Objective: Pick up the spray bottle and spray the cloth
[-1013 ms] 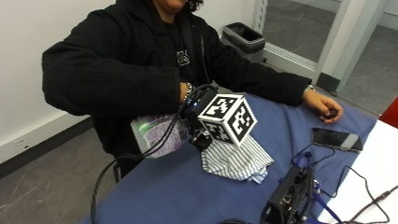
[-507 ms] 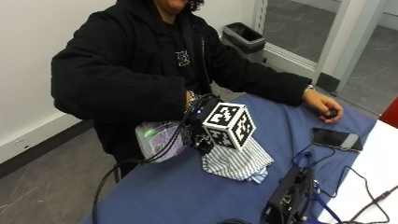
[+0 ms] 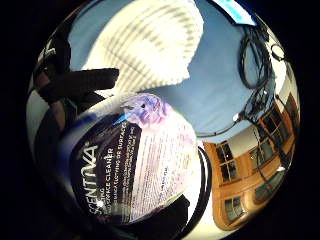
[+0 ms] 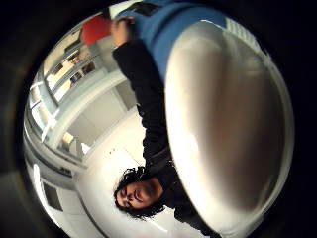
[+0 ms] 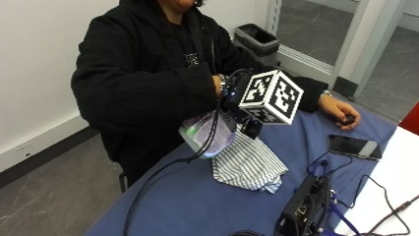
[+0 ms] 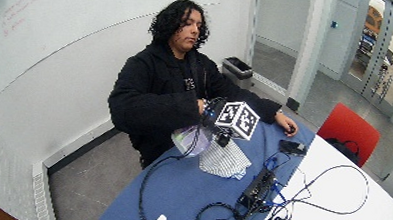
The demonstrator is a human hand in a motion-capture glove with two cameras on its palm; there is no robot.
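- Blue cloth covers the surface point(image 5: 164, 206), with a white wall behind the seated person.
- Right hand point(image 5: 230, 96) is raised above the surface edge, curled round the bottle point(image 5: 208, 132); the fingers are mostly hidden behind the glove's gear.
- Bottle is off the surface, tilted, its labelled body hanging below the hand, at about 10 o'clock from the cloth and just beside it.
- In the little-finger palm view the bottle's label point(image 3: 132, 170) fills the near field, with black straps across it and the cloth beyond.
- Cloth point(image 5: 249, 164), striped white and blue, lies bunched on the surface below the hand.
- Left hand point(image 5: 337, 110), bare, rests on the surface at about 2 o'clock from the cloth, over a small dark thing.
- Phone point(image 5: 353, 146) lies flat at 3 o'clock from the cloth.
- Black box point(image 5: 302, 206) with cables sits at 5 o'clock from the cloth.
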